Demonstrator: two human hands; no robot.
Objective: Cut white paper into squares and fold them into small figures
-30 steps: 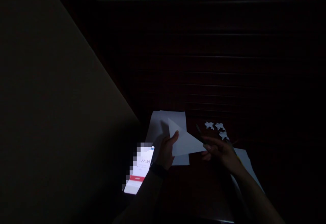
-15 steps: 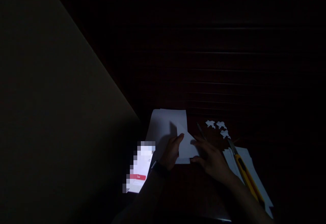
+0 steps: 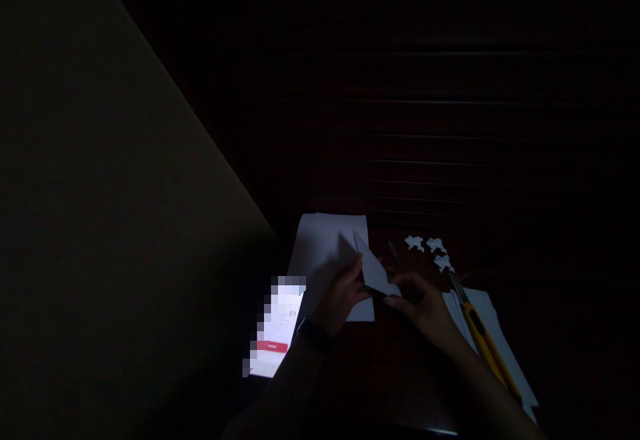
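Observation:
Between my hands is a folded sheet of white paper [image 3: 374, 272], three-cornered in shape and tilted up off the table. My left hand [image 3: 344, 293], with a dark band on its wrist, grips the paper's left edge, thumb on top. At the lower right corner, my right hand [image 3: 419, 303] pinches the paper between thumb and fingers. Beneath and behind lies a stack of white paper [image 3: 330, 237], partly shaded by my left hand and the folded sheet.
A lit phone screen [image 3: 275, 333] glows at the left. To the right lie several small folded paper pieces [image 3: 435, 245], a thin dark pen-like object [image 3: 393, 251] and a yellow box cutter [image 3: 485, 343] across more white sheets [image 3: 507, 340]. A slatted dark panel [image 3: 400, 120] rises behind.
The folded paper has turned from facing up to tilted, showing narrower. My right hand has closed into a pinch on its lower right corner. My left thumb has shifted slightly upward.

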